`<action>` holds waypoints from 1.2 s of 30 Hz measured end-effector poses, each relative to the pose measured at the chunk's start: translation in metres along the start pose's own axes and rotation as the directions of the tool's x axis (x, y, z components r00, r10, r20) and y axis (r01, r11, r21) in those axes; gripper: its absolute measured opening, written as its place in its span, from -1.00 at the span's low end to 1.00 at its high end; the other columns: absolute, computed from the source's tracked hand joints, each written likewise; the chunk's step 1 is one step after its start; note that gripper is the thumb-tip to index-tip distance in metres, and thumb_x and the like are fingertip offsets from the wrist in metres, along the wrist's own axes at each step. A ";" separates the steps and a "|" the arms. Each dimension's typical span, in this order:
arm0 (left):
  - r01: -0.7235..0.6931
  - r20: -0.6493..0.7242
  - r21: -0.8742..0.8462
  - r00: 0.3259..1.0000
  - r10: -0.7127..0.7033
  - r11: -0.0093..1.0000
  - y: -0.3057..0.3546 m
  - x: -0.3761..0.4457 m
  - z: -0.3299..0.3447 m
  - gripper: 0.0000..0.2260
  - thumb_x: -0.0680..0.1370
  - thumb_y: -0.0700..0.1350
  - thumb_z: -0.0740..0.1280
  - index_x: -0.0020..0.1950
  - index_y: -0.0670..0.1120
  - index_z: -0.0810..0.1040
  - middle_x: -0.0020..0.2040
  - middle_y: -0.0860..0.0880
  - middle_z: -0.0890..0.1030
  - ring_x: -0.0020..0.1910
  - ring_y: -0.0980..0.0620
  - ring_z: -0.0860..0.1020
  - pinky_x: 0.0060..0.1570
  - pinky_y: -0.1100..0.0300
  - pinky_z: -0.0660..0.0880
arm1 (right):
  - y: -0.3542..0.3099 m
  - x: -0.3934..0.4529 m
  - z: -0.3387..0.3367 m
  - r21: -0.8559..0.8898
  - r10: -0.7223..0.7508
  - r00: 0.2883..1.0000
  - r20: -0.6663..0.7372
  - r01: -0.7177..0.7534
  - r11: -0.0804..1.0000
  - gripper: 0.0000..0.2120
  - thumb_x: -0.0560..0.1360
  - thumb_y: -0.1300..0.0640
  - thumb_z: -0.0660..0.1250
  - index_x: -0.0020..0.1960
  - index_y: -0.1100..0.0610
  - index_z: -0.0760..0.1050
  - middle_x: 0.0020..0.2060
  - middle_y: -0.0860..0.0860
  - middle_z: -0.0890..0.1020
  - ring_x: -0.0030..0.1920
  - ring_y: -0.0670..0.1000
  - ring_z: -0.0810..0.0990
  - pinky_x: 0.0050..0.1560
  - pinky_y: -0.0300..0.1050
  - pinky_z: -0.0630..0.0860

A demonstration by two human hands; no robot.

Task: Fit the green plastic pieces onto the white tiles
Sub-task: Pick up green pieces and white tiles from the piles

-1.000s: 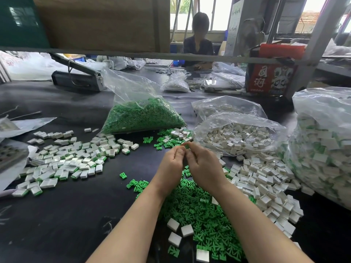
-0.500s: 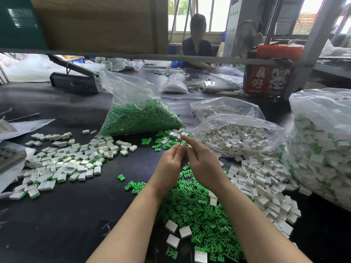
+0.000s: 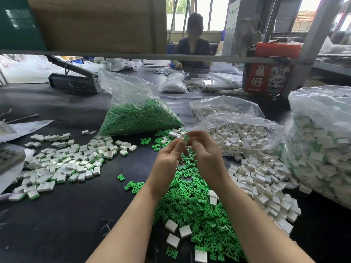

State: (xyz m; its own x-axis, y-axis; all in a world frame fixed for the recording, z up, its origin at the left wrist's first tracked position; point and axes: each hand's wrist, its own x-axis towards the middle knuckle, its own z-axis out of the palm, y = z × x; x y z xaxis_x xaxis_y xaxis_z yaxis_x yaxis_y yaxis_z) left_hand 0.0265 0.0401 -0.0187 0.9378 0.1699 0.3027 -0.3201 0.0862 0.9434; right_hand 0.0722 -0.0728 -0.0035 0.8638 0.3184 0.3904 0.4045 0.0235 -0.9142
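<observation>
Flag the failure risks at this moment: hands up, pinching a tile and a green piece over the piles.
1. The left hand and right hand pinch the small white tile with its green plastic piece by the fingertips only; it could slip and vanish into the loose heap of green plastic pieces below.
2. The fingers hide the joint, so a poor fit may pass unnoticed.
3. The pile of finished white-and-green tiles lies unboxed on the black table; parts could mix.

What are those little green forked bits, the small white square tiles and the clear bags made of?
Green forked bits: probably moulded plastic, matt, uniform colour. White square tiles: likely plastic too, smooth with a slight sheen. Clear bags: thin plastic film, see-through, crinkled and glinting.
</observation>
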 end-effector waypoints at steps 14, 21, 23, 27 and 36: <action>0.003 0.028 0.042 1.000 -0.004 0.999 0.002 -0.002 0.011 -0.81 0.65 -0.16 0.19 0.08 -0.03 0.60 -0.05 0.02 0.58 -0.25 0.20 0.55 -0.26 0.34 0.48 | 0.004 0.001 0.002 0.302 0.415 0.812 0.410 -0.550 0.778 -0.35 0.42 -0.52 0.05 -0.10 0.02 0.59 -0.51 -0.03 0.34 -0.52 -0.10 0.26 -0.57 -0.27 0.19; 0.075 0.034 -0.121 0.997 -0.071 0.990 0.000 -0.002 0.018 -0.87 0.63 -0.10 0.22 0.04 -0.09 0.54 -0.33 0.00 0.41 -0.42 0.11 0.37 -0.47 0.26 0.29 | 0.010 -0.001 0.005 0.489 0.452 0.809 0.376 -0.588 0.645 -0.56 0.45 -0.39 0.22 -0.28 -0.02 0.34 -0.52 -0.07 0.21 -0.58 -0.12 0.17 -0.57 -0.32 0.10; 0.097 0.038 -0.157 0.995 -0.093 0.983 -0.001 -0.002 0.018 -0.88 0.64 -0.12 0.20 0.02 -0.10 0.51 -0.35 -0.01 0.38 -0.45 0.10 0.32 -0.49 0.27 0.21 | 0.011 -0.002 0.006 0.525 0.450 0.808 0.379 -0.589 0.615 -0.56 0.46 -0.36 0.23 -0.31 -0.02 0.32 -0.54 -0.08 0.20 -0.59 -0.11 0.15 -0.54 -0.29 0.01; 0.102 0.053 -0.191 0.994 -0.094 0.976 0.000 -0.003 0.018 -0.80 0.65 -0.14 0.17 -0.12 -0.02 0.53 -0.42 0.07 0.40 -0.52 0.14 0.31 -0.54 0.29 0.20 | 0.008 -0.004 0.006 0.561 0.448 0.802 0.395 -0.596 0.574 -0.58 0.44 -0.32 0.26 -0.33 -0.01 0.30 -0.57 -0.08 0.22 -0.61 -0.12 0.16 -0.52 -0.25 -0.06; 0.103 0.069 -0.217 0.994 -0.090 0.971 0.001 -0.002 0.017 -0.82 0.58 -0.07 0.25 -0.20 0.02 0.56 -0.43 0.07 0.37 -0.53 0.14 0.32 -0.56 0.30 0.23 | 0.006 -0.006 0.006 0.573 0.449 0.794 0.409 -0.607 0.551 -0.58 0.51 -0.28 0.24 -0.32 0.01 0.33 -0.53 -0.07 0.27 -0.59 -0.13 0.18 -0.50 -0.24 -0.07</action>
State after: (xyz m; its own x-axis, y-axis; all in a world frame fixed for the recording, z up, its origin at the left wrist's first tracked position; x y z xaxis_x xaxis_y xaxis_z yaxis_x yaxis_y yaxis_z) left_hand 0.0263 0.0232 -0.0162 0.9698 0.0936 0.2252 -0.2434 0.3141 0.9177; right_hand 0.0677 -0.0684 -0.0120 0.7450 0.6511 -0.1450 -0.4735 0.3630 -0.8025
